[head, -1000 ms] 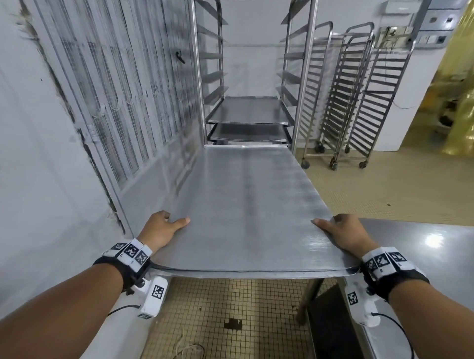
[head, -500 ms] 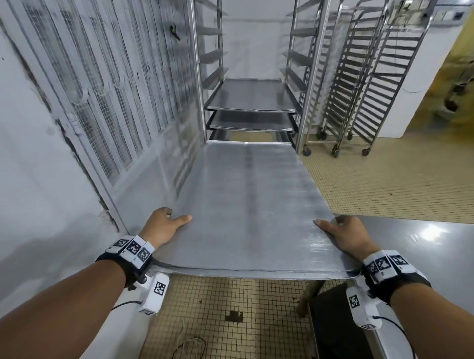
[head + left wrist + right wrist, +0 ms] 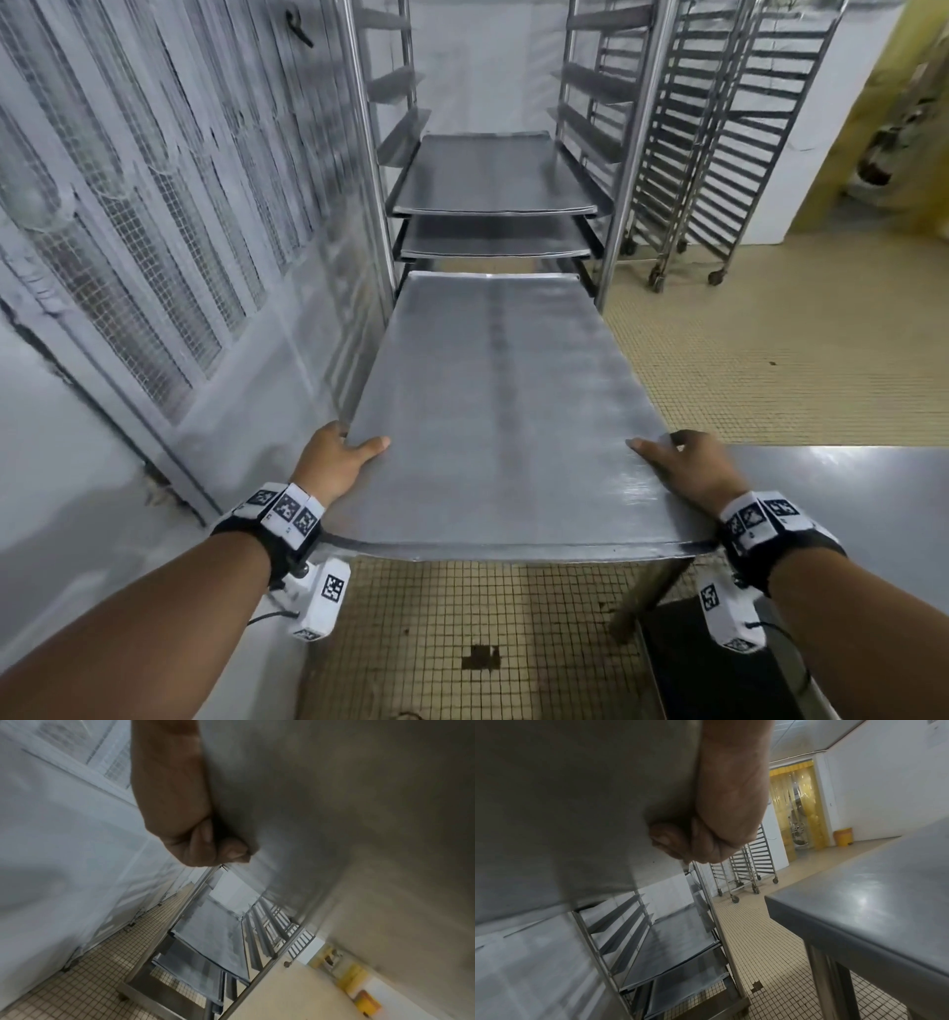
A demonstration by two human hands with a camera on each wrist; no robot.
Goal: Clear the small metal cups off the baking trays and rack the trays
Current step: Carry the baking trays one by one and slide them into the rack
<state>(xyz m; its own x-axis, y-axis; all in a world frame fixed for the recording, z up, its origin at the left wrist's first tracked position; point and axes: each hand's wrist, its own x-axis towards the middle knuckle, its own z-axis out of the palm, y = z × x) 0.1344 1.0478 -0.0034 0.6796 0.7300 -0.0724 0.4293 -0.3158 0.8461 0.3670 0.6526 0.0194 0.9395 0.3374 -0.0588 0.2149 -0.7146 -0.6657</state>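
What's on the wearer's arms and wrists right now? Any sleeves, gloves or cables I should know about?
No sleeves or gloves: forearms and both hands are bare. The left wrist and right wrist each carry a black band topped with white blocks printed with black square markers. A white camera unit hangs below each, with a thin black cable.

The tray (image 3: 493,411) hides most fingers of both hands in the head view; its underside blurs in the wrist views.

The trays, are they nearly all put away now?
Two trays already sit in the rack. A third, the carried tray, has no cups on it; the left hand and right hand grip its sides, its far end near the rack. It isn't slid in yet. Any other trays are out of view.
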